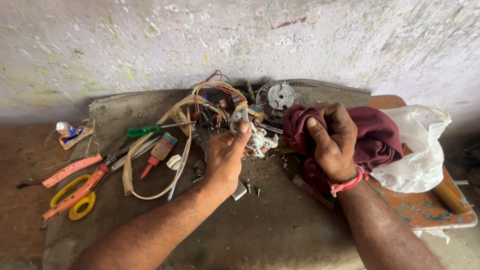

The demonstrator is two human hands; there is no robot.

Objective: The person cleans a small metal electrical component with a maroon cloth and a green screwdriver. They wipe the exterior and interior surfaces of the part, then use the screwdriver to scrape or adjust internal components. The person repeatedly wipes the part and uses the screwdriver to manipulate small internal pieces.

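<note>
My left hand (226, 159) grips a small silver cast-metal motor part (256, 136), thumb pressed on its top, above a dark mat (270, 225). My right hand (334, 139) is closed around a bunched maroon cloth (375, 137), just right of the metal part. A red thread band circles my right wrist. Behind the part lie coloured wires (220, 90) and a round grey motor housing (278, 96).
Left on the mat lie a green-handled screwdriver (145, 130), a small red-handled tool (157, 154), orange pliers (70, 171), yellow-handled scissors (80, 200) and a tan strap (129, 170). Loose screws (254, 189) are scattered. A white plastic bag (417, 150) sits on an orange board (430, 207). A paint-speckled wall stands behind.
</note>
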